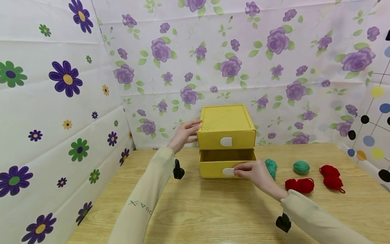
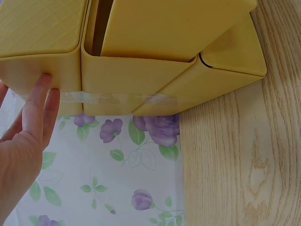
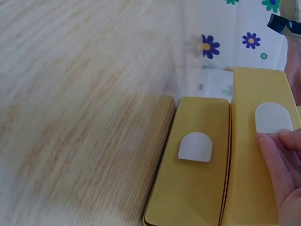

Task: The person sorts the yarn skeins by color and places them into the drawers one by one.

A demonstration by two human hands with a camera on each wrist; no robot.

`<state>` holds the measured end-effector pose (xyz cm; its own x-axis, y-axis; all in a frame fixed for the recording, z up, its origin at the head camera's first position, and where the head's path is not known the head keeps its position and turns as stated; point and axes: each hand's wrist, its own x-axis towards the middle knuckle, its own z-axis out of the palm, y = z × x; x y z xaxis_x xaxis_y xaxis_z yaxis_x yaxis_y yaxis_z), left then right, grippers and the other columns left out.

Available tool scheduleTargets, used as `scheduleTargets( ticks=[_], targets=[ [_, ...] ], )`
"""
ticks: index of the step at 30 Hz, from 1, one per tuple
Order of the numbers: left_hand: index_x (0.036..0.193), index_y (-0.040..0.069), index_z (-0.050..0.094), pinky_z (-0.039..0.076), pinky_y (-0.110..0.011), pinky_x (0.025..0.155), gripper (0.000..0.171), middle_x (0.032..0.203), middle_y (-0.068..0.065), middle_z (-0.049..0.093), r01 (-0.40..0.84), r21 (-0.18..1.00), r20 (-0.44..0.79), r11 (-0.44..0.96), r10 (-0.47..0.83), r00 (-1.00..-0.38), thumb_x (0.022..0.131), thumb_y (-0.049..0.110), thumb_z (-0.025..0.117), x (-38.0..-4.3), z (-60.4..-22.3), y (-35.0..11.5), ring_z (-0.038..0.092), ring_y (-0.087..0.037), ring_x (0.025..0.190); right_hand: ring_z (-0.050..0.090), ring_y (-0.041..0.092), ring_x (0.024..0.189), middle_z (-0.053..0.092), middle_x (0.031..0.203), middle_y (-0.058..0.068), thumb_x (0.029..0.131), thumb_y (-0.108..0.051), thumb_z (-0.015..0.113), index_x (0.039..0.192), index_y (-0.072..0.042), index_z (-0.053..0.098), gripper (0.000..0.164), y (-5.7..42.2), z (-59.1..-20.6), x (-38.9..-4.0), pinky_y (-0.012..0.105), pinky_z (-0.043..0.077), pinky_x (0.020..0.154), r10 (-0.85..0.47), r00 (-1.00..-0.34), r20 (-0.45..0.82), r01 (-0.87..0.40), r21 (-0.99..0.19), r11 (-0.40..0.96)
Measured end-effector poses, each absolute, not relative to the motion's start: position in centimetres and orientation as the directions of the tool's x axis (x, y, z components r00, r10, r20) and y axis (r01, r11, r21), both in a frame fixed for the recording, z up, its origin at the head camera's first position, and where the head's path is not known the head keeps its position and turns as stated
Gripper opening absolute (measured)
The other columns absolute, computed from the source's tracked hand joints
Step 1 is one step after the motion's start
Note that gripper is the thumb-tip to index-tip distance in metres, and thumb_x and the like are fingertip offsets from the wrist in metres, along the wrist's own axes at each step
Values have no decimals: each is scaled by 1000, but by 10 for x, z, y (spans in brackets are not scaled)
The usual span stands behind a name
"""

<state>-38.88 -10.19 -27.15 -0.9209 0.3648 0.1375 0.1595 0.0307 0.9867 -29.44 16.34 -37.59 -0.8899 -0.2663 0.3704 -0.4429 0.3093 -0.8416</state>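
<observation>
A yellow drawer cabinet (image 1: 225,117) stands on the table, tiered, with its top drawer (image 1: 210,141) closed. The middle drawer (image 2: 174,28) is pulled partway out, and its visible interior looks bare. My right hand (image 1: 259,173) pinches this drawer's white handle (image 3: 273,117) at the edge between thumb and fingers. Below it, the bottom drawer (image 3: 188,183) is closed; the head view hides it. My left hand (image 1: 184,134) rests its extended fingers (image 2: 37,106) against the cabinet's left side, near the top.
Right of the cabinet lie a teal yarn skein (image 1: 271,168), partly behind my right hand, a teal yarn ball (image 1: 301,167) and two red yarn skeins, one nearer (image 1: 300,185) and one farther right (image 1: 332,178). Flowered cloth (image 1: 189,61) hangs behind the wooden table (image 1: 195,213).
</observation>
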Motion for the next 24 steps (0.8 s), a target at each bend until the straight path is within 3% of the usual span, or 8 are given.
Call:
scheduleTargets(
  ticks=[15,24],
  targets=[
    [129,14,52,47,-38,79,42,123,-7,49,186,983,171,9,351,-921,90,26,59,-410,-290,-104,52,-27,98,63,18,72,67,82,7,80,-8,69,88,-1,72,10,163,-378,-284,27,52,62,-273,-883,381,-463,-803,377],
    [134,9,46,46,-40,82,44,127,-10,46,177,984,158,16,379,-912,92,22,56,-401,-281,-104,52,-25,96,64,22,74,67,84,11,81,-5,68,89,2,71,11,162,-373,-277,31,52,63,-273,-881,385,-464,-813,352]
  ],
)
